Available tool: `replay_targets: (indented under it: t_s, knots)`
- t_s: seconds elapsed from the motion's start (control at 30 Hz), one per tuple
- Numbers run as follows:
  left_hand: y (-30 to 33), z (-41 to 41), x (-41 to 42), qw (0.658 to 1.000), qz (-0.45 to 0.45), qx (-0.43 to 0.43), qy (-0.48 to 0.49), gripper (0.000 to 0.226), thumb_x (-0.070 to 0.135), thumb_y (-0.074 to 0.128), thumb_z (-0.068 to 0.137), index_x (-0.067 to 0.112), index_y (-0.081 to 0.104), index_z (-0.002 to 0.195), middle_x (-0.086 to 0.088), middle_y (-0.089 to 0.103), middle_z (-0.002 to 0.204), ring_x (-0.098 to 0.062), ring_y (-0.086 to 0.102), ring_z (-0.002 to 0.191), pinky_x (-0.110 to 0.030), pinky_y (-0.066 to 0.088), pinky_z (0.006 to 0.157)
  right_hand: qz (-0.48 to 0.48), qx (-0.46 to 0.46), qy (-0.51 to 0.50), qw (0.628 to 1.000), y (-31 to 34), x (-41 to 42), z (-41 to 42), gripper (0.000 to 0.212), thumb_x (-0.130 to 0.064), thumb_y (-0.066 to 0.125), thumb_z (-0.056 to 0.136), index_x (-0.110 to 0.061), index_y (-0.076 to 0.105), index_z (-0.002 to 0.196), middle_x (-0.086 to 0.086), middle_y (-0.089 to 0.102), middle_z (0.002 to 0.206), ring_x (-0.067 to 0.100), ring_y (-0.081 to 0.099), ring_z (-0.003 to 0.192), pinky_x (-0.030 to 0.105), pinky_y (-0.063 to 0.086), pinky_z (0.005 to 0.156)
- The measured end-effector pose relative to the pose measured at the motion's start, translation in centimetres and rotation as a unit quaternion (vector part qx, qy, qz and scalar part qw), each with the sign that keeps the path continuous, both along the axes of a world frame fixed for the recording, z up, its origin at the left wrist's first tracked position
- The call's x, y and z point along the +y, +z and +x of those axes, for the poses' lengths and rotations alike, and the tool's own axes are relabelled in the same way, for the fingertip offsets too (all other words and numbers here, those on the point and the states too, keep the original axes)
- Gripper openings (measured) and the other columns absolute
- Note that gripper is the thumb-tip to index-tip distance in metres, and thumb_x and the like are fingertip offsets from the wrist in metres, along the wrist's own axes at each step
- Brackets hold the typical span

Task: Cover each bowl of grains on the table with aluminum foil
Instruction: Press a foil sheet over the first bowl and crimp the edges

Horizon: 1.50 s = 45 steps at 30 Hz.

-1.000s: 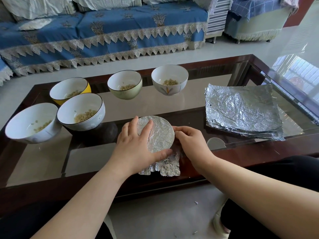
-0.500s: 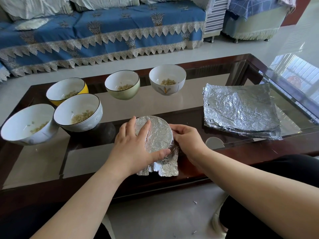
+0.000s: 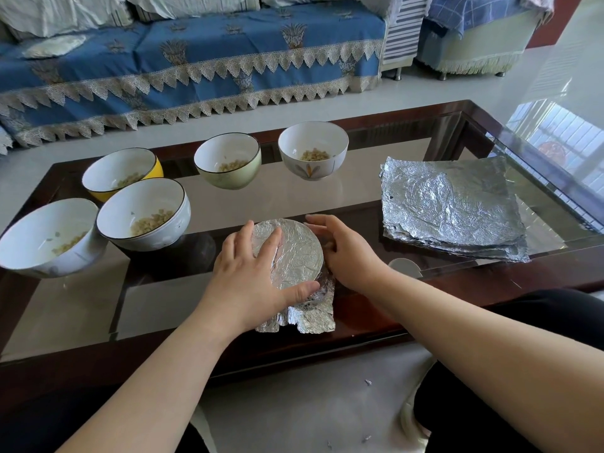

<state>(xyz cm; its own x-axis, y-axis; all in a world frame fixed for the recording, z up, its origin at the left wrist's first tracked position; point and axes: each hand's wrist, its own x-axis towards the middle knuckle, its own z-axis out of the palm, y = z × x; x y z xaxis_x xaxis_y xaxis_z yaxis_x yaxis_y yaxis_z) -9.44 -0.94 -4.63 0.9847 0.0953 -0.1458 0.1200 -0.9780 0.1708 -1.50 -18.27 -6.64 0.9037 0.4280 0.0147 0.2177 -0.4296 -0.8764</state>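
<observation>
A bowl with foil stretched over its top (image 3: 295,253) stands near the table's front edge, loose foil hanging down its near side. My left hand (image 3: 251,276) lies over its left half, fingers on the foil top and thumb along the near rim. My right hand (image 3: 346,250) cups its right side and far rim, fingers curved against the foil. Several uncovered bowls hold grains: a white flowered one (image 3: 313,150), a pale green one (image 3: 227,160), a yellow one (image 3: 122,173), a white one (image 3: 145,212) and a white one at the far left (image 3: 49,237).
A stack of crumpled foil sheets (image 3: 452,207) lies on the right of the glass-topped table (image 3: 327,197). A sofa with a blue cover (image 3: 196,60) stands beyond the table. Small foil scraps (image 3: 368,382) lie on the floor near my legs.
My right hand has slid from the bowl's near right side round to its far right rim. My left hand stays on the foil top.
</observation>
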Motion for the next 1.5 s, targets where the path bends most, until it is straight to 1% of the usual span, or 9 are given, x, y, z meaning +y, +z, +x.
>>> replay_targets:
  t_s: [0.37, 0.63, 0.77, 0.93, 1.03, 1.17, 1.33, 1.43, 1.5]
  knots:
    - [0.6, -0.1, -0.2, 1.0, -0.007, 0.017, 0.002, 0.125, 0.102, 0.013, 0.048, 0.039, -0.001, 0.156, -0.002, -0.012, 0.163, -0.025, -0.01, 0.149, -0.047, 0.007, 0.121, -0.069, -0.056, 0.043, 0.995, 0.5, 0.1, 1.8, 0.05, 0.007, 0.051, 0.087, -0.012, 0.058, 0.133, 0.004, 0.068, 0.12, -0.001, 0.053, 0.095, -0.006, 0.031, 0.077]
    - [0.2, -0.1, 0.0, 1.0, 0.002, 0.007, 0.0, 0.133, 0.106, 0.001, 0.04, 0.04, -0.001, 0.156, -0.001, -0.011, 0.163, -0.025, -0.009, 0.148, -0.048, 0.009, 0.121, -0.042, -0.066, -0.004, 0.997, 0.2, 0.7, 1.4, 0.026, -0.012, 0.063, 0.089, -0.014, 0.071, 0.114, 0.002, 0.073, 0.111, 0.015, 0.065, 0.103, 0.02, 0.045, 0.086]
    - [0.0, -0.1, 0.0, 1.0, 0.001, -0.002, 0.0, 0.132, 0.106, 0.001, 0.041, 0.041, 0.001, 0.156, -0.002, -0.009, 0.163, -0.026, -0.007, 0.149, -0.048, 0.011, 0.121, -0.044, -0.051, -0.037, 0.997, 0.2, 0.9, 1.5, 0.018, -0.016, 0.066, 0.089, -0.012, 0.074, 0.105, 0.002, 0.074, 0.105, 0.017, 0.066, 0.098, 0.018, 0.042, 0.076]
    - [0.0, -0.1, -0.1, 1.0, 0.001, -0.005, 0.004, 0.129, 0.106, 0.003, 0.044, 0.041, 0.001, 0.156, -0.002, -0.009, 0.163, -0.025, -0.007, 0.149, -0.047, 0.011, 0.121, -0.014, 0.023, -0.027, 0.999, 0.5, 0.6, 1.4, 0.023, -0.009, 0.06, 0.091, -0.016, 0.075, 0.108, 0.005, 0.075, 0.1, 0.02, 0.069, 0.088, 0.037, 0.053, 0.087]
    - [0.2, -0.1, -0.2, 1.0, 0.002, 0.0, 0.005, 0.126, 0.103, 0.007, 0.046, 0.041, 0.001, 0.155, -0.001, -0.01, 0.163, -0.025, -0.008, 0.148, -0.047, 0.01, 0.122, 0.044, 0.088, -0.026, 0.995, 0.5, 0.1, 0.7, 0.035, -0.012, 0.049, 0.092, -0.023, 0.07, 0.118, 0.004, 0.074, 0.109, 0.033, 0.065, 0.107, 0.05, 0.049, 0.098]
    - [0.2, -0.1, -0.2, 1.0, 0.006, -0.008, 0.003, 0.134, 0.106, -0.004, 0.039, 0.04, 0.002, 0.156, -0.003, -0.009, 0.163, -0.026, -0.008, 0.148, -0.046, 0.009, 0.121, 0.062, 0.082, 0.009, 0.995, 0.7, -0.1, -0.9, 0.039, -0.03, 0.041, 0.104, -0.028, 0.048, 0.142, -0.002, 0.056, 0.139, 0.013, 0.046, 0.133, 0.027, 0.035, 0.111]
    - [0.1, -0.1, -0.3, 1.0, 0.01, -0.011, 0.0, 0.135, 0.105, -0.007, 0.038, 0.039, 0.002, 0.156, -0.003, -0.009, 0.163, -0.026, -0.007, 0.148, -0.046, 0.009, 0.121, 0.025, 0.055, 0.004, 0.998, 0.5, 0.0, -1.5, 0.041, -0.035, 0.036, 0.104, -0.032, 0.043, 0.145, -0.006, 0.061, 0.132, 0.007, 0.054, 0.121, 0.004, 0.037, 0.084]
    - [0.0, -0.1, -0.2, 1.0, 0.016, -0.013, -0.002, 0.136, 0.105, -0.008, 0.038, 0.039, 0.002, 0.156, -0.005, -0.008, 0.163, -0.028, -0.007, 0.148, -0.046, 0.009, 0.121, 0.077, 0.094, -0.026, 0.992, 0.7, 0.3, -1.3, 0.038, -0.032, 0.039, 0.104, -0.026, 0.053, 0.138, -0.009, 0.064, 0.124, 0.005, 0.056, 0.117, 0.01, 0.041, 0.095]
    - [0.0, -0.1, -0.2, 1.0, 0.014, -0.013, -0.003, 0.135, 0.105, -0.006, 0.039, 0.038, 0.002, 0.156, -0.006, -0.009, 0.163, -0.028, -0.007, 0.148, -0.046, 0.009, 0.122, 0.119, 0.159, -0.056, 0.979, 0.5, 0.5, -0.9, 0.034, -0.038, 0.045, 0.101, -0.022, 0.068, 0.119, -0.002, 0.072, 0.113, 0.015, 0.065, 0.109, 0.033, 0.049, 0.099]
